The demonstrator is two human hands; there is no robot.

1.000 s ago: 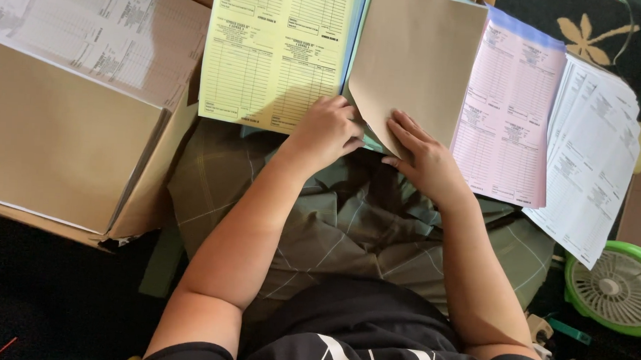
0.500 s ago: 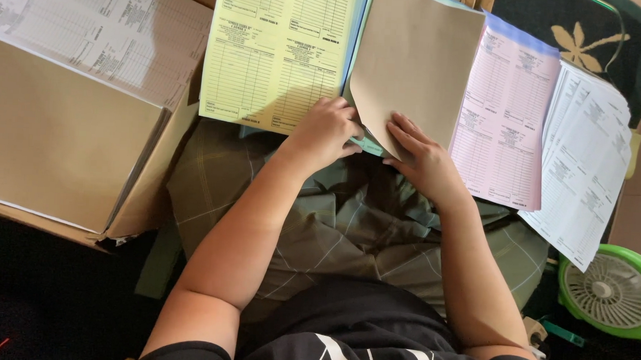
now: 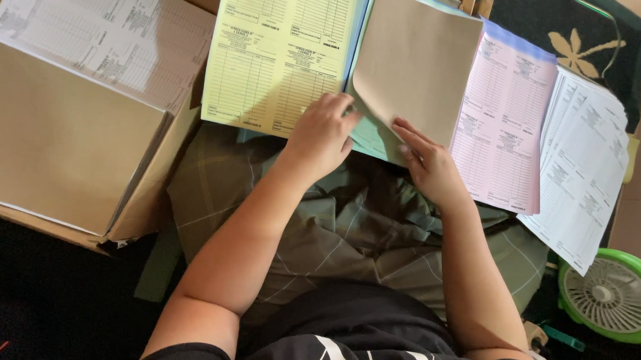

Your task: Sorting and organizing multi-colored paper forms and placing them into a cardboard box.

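Cardboard box (image 3: 63,140) takes up the left, flat and tan, with a white printed sheet (image 3: 96,37) lying across its far end, parked away from the hands. Next across, four paper stacks lie side by side, seemingly so each colour can be reached apart: yellow forms (image 3: 276,48), a brown blank sheet (image 3: 419,69) lifted and curling over a pale teal stack (image 3: 373,135), pink forms (image 3: 502,137), and white forms (image 3: 584,170) fanned at the right edge. They rest near the lap, on a green plaid cloth (image 3: 333,216). A green fan (image 3: 611,297) sits low right on the floor. Left hand (image 3: 322,133) presses flat on the yellow forms' near corner, fingers spread and released, apparently steadying the pile. Right hand (image 3: 429,163) lies at the brown sheet's lower edge, its fingers (image 3: 409,130) touching it; whether they pinch it, I cannot tell.
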